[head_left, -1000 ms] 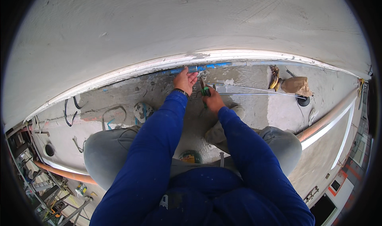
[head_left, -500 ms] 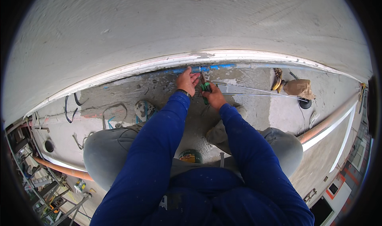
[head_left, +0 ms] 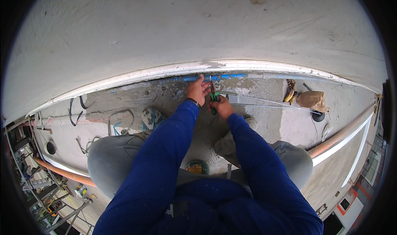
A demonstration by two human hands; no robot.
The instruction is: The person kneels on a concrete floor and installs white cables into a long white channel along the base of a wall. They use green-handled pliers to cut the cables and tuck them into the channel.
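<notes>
A blue pipe (head_left: 231,75) lies along the foot of the wall, just below a white strip. My left hand (head_left: 197,91) is at this pipe, fingers stretched and partly apart, with a dark watch on the wrist. Closed around green-handled pliers (head_left: 214,96) is my right hand (head_left: 222,108). The pliers' jaws point up at the pipe, close to the left fingers. Whether the jaws grip something there is too small to tell. Thin metal rods (head_left: 264,106) run to the right from beside my right hand.
To the right are bananas (head_left: 289,95), a brown paper bag (head_left: 311,99) and a round black object (head_left: 318,116). A green tub (head_left: 197,167) stands between my legs. Dark curved straps (head_left: 72,114) lie at left. Orange pipes (head_left: 66,173) and scaffolding (head_left: 62,210) are behind me.
The view has shifted slightly, so the wall foot and pipe sit lower. My right hand and the pliers have turned a little; both hands stay at the same spot on the pipe.
</notes>
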